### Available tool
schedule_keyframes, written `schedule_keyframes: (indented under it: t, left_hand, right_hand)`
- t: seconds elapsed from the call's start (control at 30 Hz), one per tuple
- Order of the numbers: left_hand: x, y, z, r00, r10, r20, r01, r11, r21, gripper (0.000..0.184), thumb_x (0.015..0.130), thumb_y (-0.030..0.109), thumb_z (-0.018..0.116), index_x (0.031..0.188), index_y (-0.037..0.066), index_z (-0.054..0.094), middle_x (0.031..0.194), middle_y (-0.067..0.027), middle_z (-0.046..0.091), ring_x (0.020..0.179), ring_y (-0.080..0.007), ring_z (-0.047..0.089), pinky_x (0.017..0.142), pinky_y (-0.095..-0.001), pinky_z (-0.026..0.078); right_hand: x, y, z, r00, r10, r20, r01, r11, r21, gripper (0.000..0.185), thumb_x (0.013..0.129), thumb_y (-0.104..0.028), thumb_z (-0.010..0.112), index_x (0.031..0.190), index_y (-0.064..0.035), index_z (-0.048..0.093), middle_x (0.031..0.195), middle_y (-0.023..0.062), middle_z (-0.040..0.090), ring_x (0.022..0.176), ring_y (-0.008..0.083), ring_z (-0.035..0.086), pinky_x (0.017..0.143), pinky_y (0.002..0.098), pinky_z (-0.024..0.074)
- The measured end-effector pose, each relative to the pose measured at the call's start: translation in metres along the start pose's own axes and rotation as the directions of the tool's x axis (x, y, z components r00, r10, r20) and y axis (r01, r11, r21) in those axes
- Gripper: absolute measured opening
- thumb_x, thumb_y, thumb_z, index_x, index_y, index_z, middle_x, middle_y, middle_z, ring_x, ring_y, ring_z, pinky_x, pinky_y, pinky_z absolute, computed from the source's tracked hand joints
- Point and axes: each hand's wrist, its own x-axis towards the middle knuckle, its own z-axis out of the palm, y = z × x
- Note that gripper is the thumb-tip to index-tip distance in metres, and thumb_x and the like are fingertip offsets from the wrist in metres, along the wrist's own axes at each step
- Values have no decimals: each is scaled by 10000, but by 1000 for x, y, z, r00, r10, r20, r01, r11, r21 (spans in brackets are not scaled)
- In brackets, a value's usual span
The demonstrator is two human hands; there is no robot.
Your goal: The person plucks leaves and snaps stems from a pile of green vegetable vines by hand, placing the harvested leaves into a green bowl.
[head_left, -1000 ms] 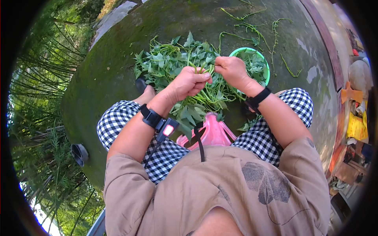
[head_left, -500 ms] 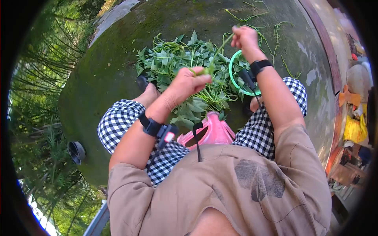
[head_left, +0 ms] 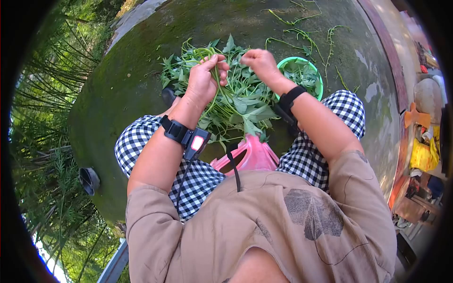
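A heap of leafy green stems (head_left: 243,96) lies on the ground between my knees. My left hand (head_left: 206,79) is closed on some green stems at the heap's left part, with long stalks running down past the palm. Over the upper right of the heap is my right hand (head_left: 262,65), its fingers pressed together; whatever they hold, if anything, is too small to name. Just right of that hand stands a green-rimmed basket (head_left: 321,85) with loose leaves inside.
Several stripped stems (head_left: 330,45) are scattered on the mossy ground beyond the basket. A pink plastic seat (head_left: 255,158) shows between my legs. At the left lies a dark pot (head_left: 88,181), and a yellow bag (head_left: 423,154) is at the right.
My right hand went up and right past the basket, pulling a stem, then came back over the heap. My left hand has moved left and up, and stems now hang from it.
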Motion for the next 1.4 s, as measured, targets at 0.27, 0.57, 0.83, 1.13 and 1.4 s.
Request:
schedule_keyframes:
  t: [0.27,0.57,0.83,1.13,1.4]
  left_hand:
    - [1,14,-13,944,-33,-328,123,959,257,221,987,219,481,1012,27,588,675,-49,585,490,-137,476,439,-295,366]
    - [-43,122,-4,690,612,-386,-300,728,617,180,939,176,595,958,11,663,600,14,519,397,-44,345,364,-214,234]
    - [-92,150,-16,665,679,-309,-357,654,667,197,939,173,597,982,3,687,621,24,529,441,-25,346,401,-197,221]
    - [-80,147,9,753,614,-237,-324,659,679,194,932,200,609,922,27,696,601,33,527,442,-22,345,419,-190,223]
    - [-76,144,-6,909,405,-98,-405,914,13,283,1001,197,460,1103,-47,560,689,-19,457,471,-94,332,426,-243,266]
  right_hand:
    - [-5,37,8,977,125,175,-91,977,-191,209,757,-189,689,940,-95,725,892,117,711,856,279,676,780,378,523]
    - [-40,36,114,806,122,580,215,852,-478,404,787,-154,624,1192,-168,629,1038,142,681,1001,334,632,831,443,500]
    - [-11,53,202,740,211,638,129,887,-443,448,785,-98,584,1221,-182,638,1124,138,659,1045,319,619,888,424,488]
    - [-2,107,247,739,178,650,93,928,-361,435,797,-286,650,1129,-6,636,1076,221,657,1028,370,616,904,420,485]
    - [-31,132,208,700,-58,711,210,970,-127,419,835,-343,625,1098,-18,650,1037,217,670,988,385,628,871,432,498]
